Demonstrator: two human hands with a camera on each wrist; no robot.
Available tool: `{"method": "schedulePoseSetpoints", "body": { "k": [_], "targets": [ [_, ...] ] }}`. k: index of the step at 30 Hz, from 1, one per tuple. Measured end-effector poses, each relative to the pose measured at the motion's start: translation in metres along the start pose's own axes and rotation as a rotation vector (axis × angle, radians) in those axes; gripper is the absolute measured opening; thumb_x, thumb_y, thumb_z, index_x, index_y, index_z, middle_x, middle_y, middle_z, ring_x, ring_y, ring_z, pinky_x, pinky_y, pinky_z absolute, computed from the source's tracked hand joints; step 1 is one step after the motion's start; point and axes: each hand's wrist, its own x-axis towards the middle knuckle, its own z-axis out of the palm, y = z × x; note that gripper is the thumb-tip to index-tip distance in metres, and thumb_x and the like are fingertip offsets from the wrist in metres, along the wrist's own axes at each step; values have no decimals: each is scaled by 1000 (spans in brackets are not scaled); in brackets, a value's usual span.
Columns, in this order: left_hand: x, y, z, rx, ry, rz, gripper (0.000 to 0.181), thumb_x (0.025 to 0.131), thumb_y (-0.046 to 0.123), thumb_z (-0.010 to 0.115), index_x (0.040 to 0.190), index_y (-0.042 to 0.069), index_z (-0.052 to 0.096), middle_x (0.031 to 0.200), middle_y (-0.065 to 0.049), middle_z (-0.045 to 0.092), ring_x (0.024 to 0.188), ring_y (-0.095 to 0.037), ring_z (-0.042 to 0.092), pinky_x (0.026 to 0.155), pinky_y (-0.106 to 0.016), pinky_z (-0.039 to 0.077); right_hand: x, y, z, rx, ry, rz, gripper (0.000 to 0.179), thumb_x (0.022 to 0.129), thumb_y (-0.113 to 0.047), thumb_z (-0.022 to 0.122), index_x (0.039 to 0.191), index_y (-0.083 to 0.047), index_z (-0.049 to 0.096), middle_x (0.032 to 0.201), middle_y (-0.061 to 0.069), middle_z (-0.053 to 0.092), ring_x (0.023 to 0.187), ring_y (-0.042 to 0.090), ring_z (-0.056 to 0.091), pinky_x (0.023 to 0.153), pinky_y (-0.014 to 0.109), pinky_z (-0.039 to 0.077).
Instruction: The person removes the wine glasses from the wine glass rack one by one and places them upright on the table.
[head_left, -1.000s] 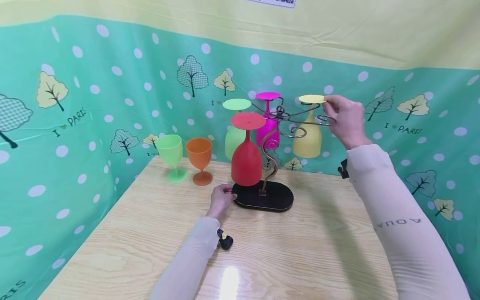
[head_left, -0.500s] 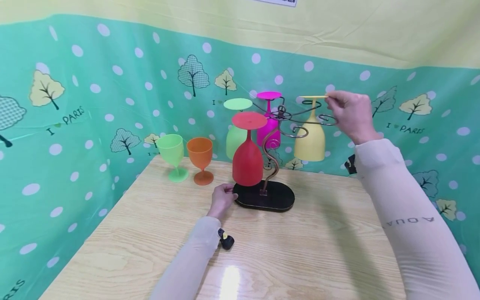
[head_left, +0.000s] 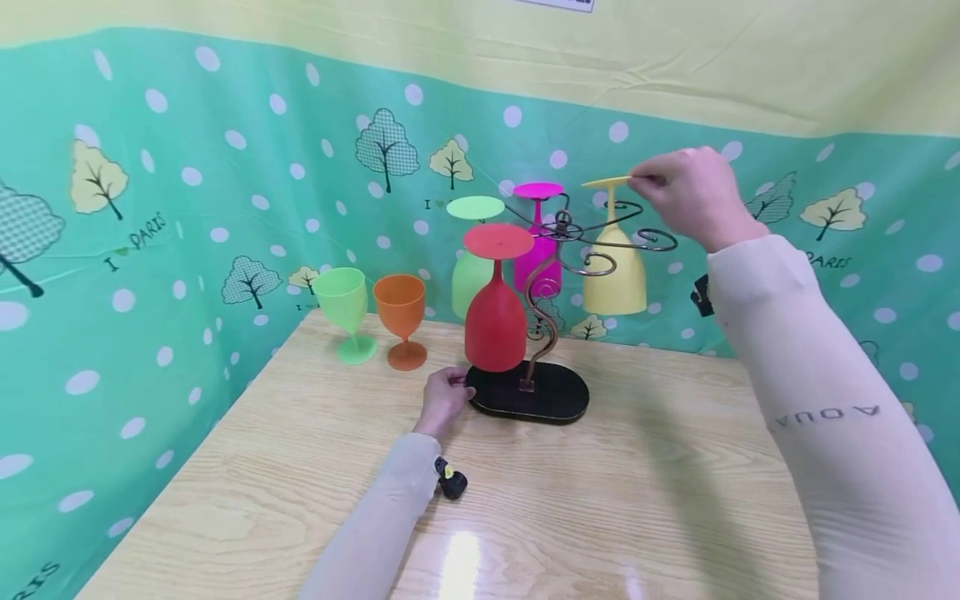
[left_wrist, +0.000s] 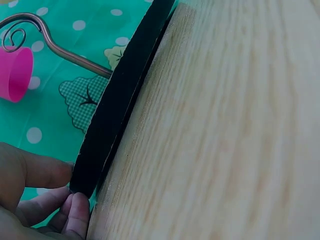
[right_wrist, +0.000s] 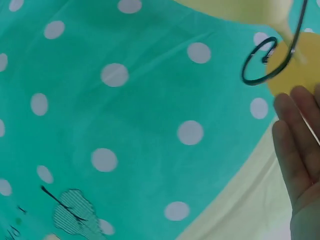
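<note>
My right hand (head_left: 693, 196) pinches the foot of a yellow plastic goblet (head_left: 615, 287), which hangs upside down with its foot slightly tilted. Its stem overlaps the curled wire arm of a metal glass rack (head_left: 551, 333) in the head view. From the right wrist, the yellow foot (right_wrist: 300, 65) shows behind the fingers, near a wire curl (right_wrist: 255, 80). My left hand (head_left: 442, 402) grips the left end of the rack's black oval base (head_left: 558, 396). In the left wrist view, thumb and fingers (left_wrist: 77, 215) hold the base's end.
Red (head_left: 495, 329), magenta (head_left: 536, 271) and light green (head_left: 476, 208) goblets hang upside down on the rack. Another green goblet (head_left: 341, 300) and an orange goblet (head_left: 401, 304) stand upright at the table's back left. A patterned curtain (head_left: 255, 200) hangs behind the wooden table (head_left: 570, 500).
My right hand has risen and shifted left with the yellow goblet, after first moving slightly right. The goblet's foot now sits higher over the rack. My left hand stays at the base.
</note>
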Motion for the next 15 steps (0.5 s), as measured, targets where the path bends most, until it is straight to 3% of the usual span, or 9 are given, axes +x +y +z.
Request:
{"method": "schedulePoseSetpoints", "body": {
  "k": [3, 6, 11, 15],
  "targets": [
    [0, 0, -1, 1, -4, -3, 34, 78, -7, 67, 111, -7, 65, 101, -20, 67, 93, -27, 62, 83, -35, 52, 10, -8, -2, -53, -81, -10, 25, 97, -19, 54, 106, -7, 73, 93, 13, 70, 73, 27, 60, 71, 41, 48],
    [0, 0, -2, 11, -5, -1, 33, 78, -6, 67, 111, -7, 65, 101, -19, 67, 93, -26, 62, 83, -36, 52, 18, -15, -2, -115, -145, -17, 25, 97, -18, 50, 98, -10, 75, 83, 10, 68, 68, 25, 55, 63, 39, 44],
    [1, 0, -2, 27, -4, 4, 32, 78, -4, 68, 110, -7, 65, 100, -19, 67, 92, -26, 62, 83, -36, 52, 25, -20, 3, -205, -170, -30, 31, 88, -8, 40, 67, -12, 63, 58, 4, 47, 58, 24, 42, 51, 35, 32],
    [0, 1, -2, 42, 1, 20, 33, 77, -5, 69, 109, -8, 66, 99, -19, 67, 93, -27, 62, 83, -36, 52, 29, -21, 5, -236, -192, -5, 31, 83, -4, 37, 65, -11, 62, 56, 4, 41, 57, 24, 39, 51, 35, 31]
  ]
}}
